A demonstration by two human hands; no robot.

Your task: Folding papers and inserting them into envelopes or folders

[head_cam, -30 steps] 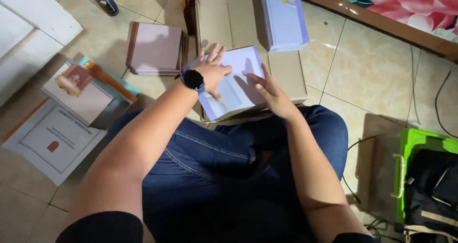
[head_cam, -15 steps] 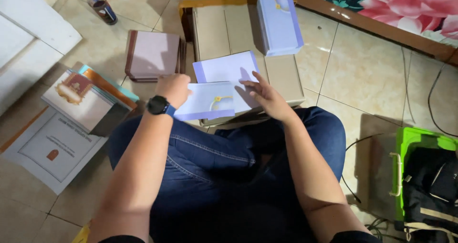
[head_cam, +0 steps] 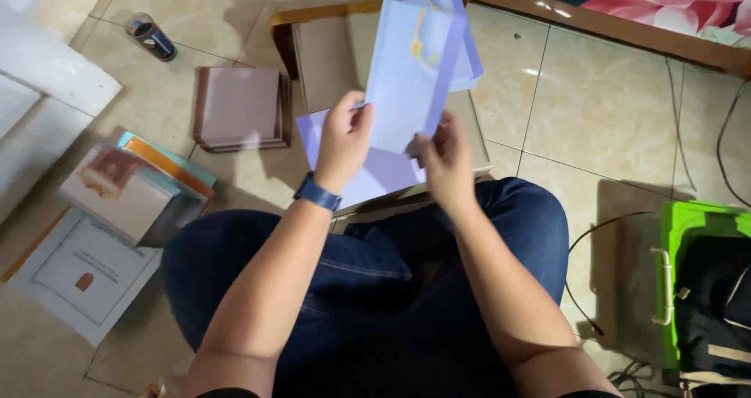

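**Lilac card held up over the box**

We see a pale lilac card (head_cam: 411, 73) lifted upright, slightly tilted, above the open cardboard box (head_cam: 328, 54). It carries a small yellow mark near its top edge. The left hand (head_cam: 342, 140) is closed on the card's lower left edge, thumb in front. The right hand (head_cam: 447, 159) is closed on its lower right corner, fingers curled behind. A dark blue band sits on the left wrist.

Just below the card, under both hands, a second lilac sheet (head_cam: 368, 175) lies flat on the front part of the box. Behind the card, at the far side of the box, we note a stack of lilac cards (head_cam: 465, 46), mostly hidden by the raised one.

Left of the box, on the tiled floor (head_cam: 594, 109), a stack of mauve cards (head_cam: 238, 107) lies flat, near but apart from the box. Farther left of the box, beyond that stack, a small dark jar (head_cam: 152, 37) lies on its side. Left and nearer to us than the box: a loose pile of printed booklets (head_cam: 129, 187), and a white sheet (head_cam: 86, 277) below them.

Well right of the box, a green crate (head_cam: 688, 226) holds a black bag. A dark cable (head_cam: 602, 234) runs across the floor between the crate and our blue-jeaned knee (head_cam: 524, 218).
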